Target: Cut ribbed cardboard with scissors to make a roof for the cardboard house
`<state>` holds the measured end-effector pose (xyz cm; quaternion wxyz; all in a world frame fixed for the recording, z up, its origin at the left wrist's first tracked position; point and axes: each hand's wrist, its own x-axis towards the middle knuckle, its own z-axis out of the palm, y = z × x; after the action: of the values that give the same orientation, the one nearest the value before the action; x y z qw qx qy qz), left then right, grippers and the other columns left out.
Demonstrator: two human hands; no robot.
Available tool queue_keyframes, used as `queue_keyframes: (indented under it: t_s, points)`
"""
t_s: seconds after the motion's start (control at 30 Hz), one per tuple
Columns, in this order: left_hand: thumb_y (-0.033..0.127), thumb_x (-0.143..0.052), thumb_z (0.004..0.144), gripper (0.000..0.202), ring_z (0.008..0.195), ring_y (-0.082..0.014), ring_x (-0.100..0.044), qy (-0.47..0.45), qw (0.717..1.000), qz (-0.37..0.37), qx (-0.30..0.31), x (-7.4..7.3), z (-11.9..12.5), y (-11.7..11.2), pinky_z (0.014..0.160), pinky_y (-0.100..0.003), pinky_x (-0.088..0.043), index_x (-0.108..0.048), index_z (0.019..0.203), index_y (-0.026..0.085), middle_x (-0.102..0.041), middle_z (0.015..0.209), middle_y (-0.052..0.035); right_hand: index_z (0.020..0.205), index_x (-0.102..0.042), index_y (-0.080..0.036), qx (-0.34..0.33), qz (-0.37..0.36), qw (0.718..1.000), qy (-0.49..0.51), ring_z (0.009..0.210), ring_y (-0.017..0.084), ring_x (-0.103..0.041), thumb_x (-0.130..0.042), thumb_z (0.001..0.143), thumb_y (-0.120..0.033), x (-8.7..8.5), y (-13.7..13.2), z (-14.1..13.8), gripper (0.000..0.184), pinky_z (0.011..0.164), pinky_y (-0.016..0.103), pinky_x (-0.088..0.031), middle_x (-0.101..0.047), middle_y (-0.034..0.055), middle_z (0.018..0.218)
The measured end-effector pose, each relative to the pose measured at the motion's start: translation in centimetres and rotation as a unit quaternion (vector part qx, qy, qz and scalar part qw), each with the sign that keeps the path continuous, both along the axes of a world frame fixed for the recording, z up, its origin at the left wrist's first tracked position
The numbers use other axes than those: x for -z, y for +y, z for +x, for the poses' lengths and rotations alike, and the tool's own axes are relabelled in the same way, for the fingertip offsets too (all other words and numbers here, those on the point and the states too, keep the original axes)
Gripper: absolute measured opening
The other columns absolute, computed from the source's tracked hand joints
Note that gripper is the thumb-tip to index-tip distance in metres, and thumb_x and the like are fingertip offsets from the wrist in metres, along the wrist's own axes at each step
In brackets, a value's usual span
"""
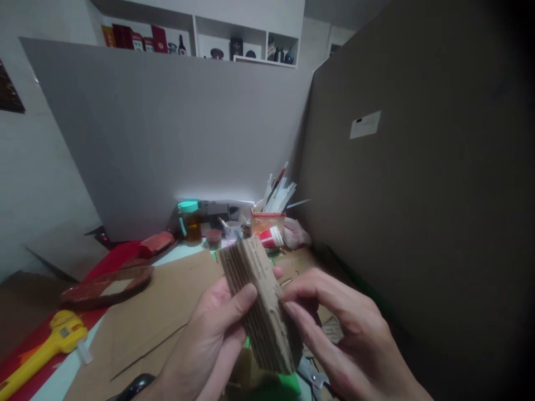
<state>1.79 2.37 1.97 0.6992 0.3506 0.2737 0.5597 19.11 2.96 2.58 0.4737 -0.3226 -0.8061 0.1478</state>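
Note:
A thick block of layered corrugated cardboard (261, 301) is held up tilted over the work surface, its ridged layers facing left. My left hand (221, 323) is wrapped round it from the left, thumb on the front and fingers behind. My right hand (338, 328) has thumb and index finger pinched together at the block's right edge. Whatever lies between those fingertips is hidden. Below the block, scissors (313, 376) are partly covered by my right hand.
A flat cardboard sheet (154, 312) lies at left, beside a yellow glue gun (54, 340). Behind stand a teal-lidded jar (192, 225), a red-and-white paper cup (271, 238) and a container of white strips (267, 223). Grey panels (188, 128) rise behind and at right.

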Motion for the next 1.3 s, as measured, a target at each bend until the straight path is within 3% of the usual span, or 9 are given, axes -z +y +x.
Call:
queue_keyframes:
  t_s: [0.17,0.27,0.37,0.57,0.73,0.87,0.97,1.1,1.3]
  points:
    - [0.025,-0.063,0.094,0.028,0.111,-0.0245,-0.066,-0.013,1.0,-0.008,0.003,-0.1,0.1,0.1,0.095,-0.032,-0.053,-0.069,0.12,0.016,-0.073,0.117,-0.0102,0.094,-0.065,-0.021,0.013,0.007,1.0,0.003,0.067,0.008,-0.058,-0.057,0.096,-0.015,-0.4,-0.3,0.3,0.011,0.06,0.019,-0.046,-0.06,-0.0027,0.079]
    - [0.022,-0.061,0.094,0.028,0.114,-0.0253,-0.065,-0.007,1.0,-0.007,-0.006,0.0,0.1,0.0,0.101,-0.034,-0.05,-0.069,0.121,0.017,-0.073,0.118,-0.0095,0.097,-0.064,-0.018,0.01,0.021,1.0,-0.014,0.075,0.01,-0.061,-0.057,0.095,-0.012,-0.3,-0.4,0.1,0.01,0.068,0.019,-0.05,-0.062,0.0004,0.085]
    - [0.018,-0.063,0.092,0.028,0.116,-0.0259,-0.064,-0.001,1.0,-0.001,-0.01,0.3,0.2,-0.1,0.1,-0.035,-0.051,-0.071,0.119,0.018,-0.074,0.116,-0.0089,0.096,-0.065,-0.015,0.008,0.065,0.998,-0.024,0.079,0.013,-0.061,-0.057,0.093,-0.008,0.1,-0.4,-0.2,0.011,0.075,0.022,-0.052,-0.062,0.004,0.084]
    - [0.017,-0.07,0.087,0.028,0.117,-0.0239,-0.064,0.007,1.0,0.022,-0.02,0.7,0.4,-0.2,0.098,-0.03,-0.052,-0.075,0.114,0.023,-0.076,0.112,-0.0058,0.094,-0.063,-0.013,0.029,0.144,0.989,-0.027,0.078,0.015,-0.059,-0.058,0.089,-0.002,0.7,-0.1,-0.2,0.013,0.071,0.025,-0.05,-0.062,0.0066,0.082]
    - [0.019,-0.072,0.086,0.023,0.111,-0.0266,-0.067,0.008,1.0,0.012,-0.021,0.7,0.2,-0.3,0.102,-0.037,-0.051,-0.078,0.108,0.021,-0.077,0.109,-0.0084,0.088,-0.062,-0.016,0.022,0.117,0.993,-0.028,0.073,0.015,-0.058,-0.056,0.092,-0.008,0.7,0.1,-0.2,0.011,0.066,0.025,-0.049,-0.06,0.004,0.077]
    - [0.024,-0.072,0.087,0.022,0.111,-0.0269,-0.067,0.013,1.0,0.016,-0.023,0.5,0.0,-0.2,0.101,-0.035,-0.051,-0.076,0.108,0.019,-0.076,0.111,-0.0084,0.083,-0.057,-0.02,0.01,0.015,0.999,-0.038,0.071,0.012,-0.056,-0.054,0.093,-0.011,0.2,-0.7,-0.1,0.014,0.059,0.019,-0.046,-0.056,0.0001,0.076]
    - [0.023,-0.068,0.09,0.026,0.11,-0.0268,-0.067,0.025,0.999,0.004,-0.03,0.3,0.0,-0.1,0.096,-0.034,-0.053,-0.072,0.114,0.018,-0.075,0.115,-0.0093,0.083,-0.056,-0.021,0.004,-0.002,1.0,-0.022,0.067,0.009,-0.055,-0.055,0.094,-0.012,-0.4,-0.8,0.1,0.015,0.058,0.018,-0.045,-0.055,-0.0027,0.076]
    - [0.022,-0.066,0.091,0.024,0.111,-0.0267,-0.067,0.022,1.0,0.004,-0.016,0.3,0.1,0.1,0.098,-0.034,-0.052,-0.072,0.114,0.016,-0.075,0.114,-0.0106,0.096,-0.062,-0.019,0.005,0.038,0.999,-0.011,0.076,0.008,-0.061,-0.056,0.095,-0.007,-0.2,-0.4,0.3,0.013,0.068,0.016,-0.05,-0.062,-0.0009,0.086]
    - [0.018,-0.067,0.09,0.022,0.115,-0.0244,-0.064,-0.005,1.0,0.018,-0.004,0.5,0.0,-0.1,0.103,-0.033,-0.049,-0.076,0.11,0.017,-0.076,0.108,-0.008,0.115,-0.062,-0.016,-0.018,0.115,0.993,-0.019,0.095,0.015,-0.064,-0.061,0.089,0.0,0.3,-0.7,0.0,0.031,0.085,0.025,-0.056,-0.064,0.0072,0.103]
